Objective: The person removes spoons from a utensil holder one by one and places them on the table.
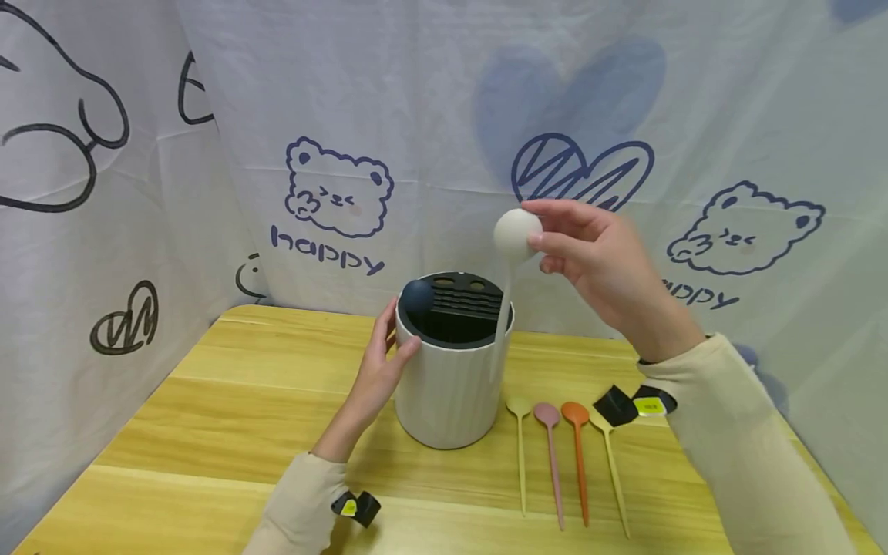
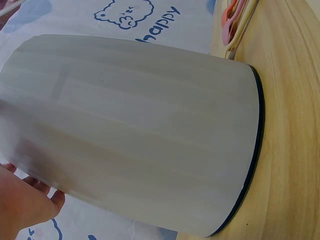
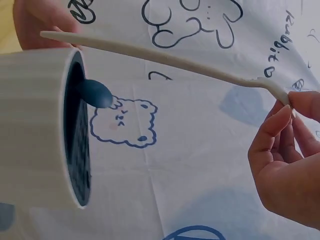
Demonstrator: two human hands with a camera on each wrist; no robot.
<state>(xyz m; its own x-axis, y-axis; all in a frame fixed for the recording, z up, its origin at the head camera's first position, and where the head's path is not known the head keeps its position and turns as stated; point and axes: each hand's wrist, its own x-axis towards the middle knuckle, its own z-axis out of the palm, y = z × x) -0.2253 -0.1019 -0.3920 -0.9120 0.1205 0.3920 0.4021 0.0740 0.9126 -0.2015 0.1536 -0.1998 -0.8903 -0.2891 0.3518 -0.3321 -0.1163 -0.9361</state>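
My right hand [image 1: 590, 258] pinches a white spoon [image 1: 515, 233] by its round bowl, above and to the right of a white ribbed utensil holder [image 1: 447, 401]. The spoon's handle hangs down past the holder's right rim, outside it; in the right wrist view the long handle [image 3: 165, 61] shows whole. On the holder's left side, near the rim, my left hand [image 1: 380, 362] holds it, thumb on the near wall and fingers round the far side. A dark blue spoon [image 1: 418, 297] stands inside, its bowl above the left rim; its handle is hidden.
Right of the holder, a pale yellow spoon [image 1: 519, 407], a pink spoon [image 1: 546, 416], an orange spoon [image 1: 575, 415] and another yellow spoon [image 1: 613, 459] lie side by side on the wooden table [image 1: 187, 439]. Behind hangs a printed white cloth [image 1: 430, 116].
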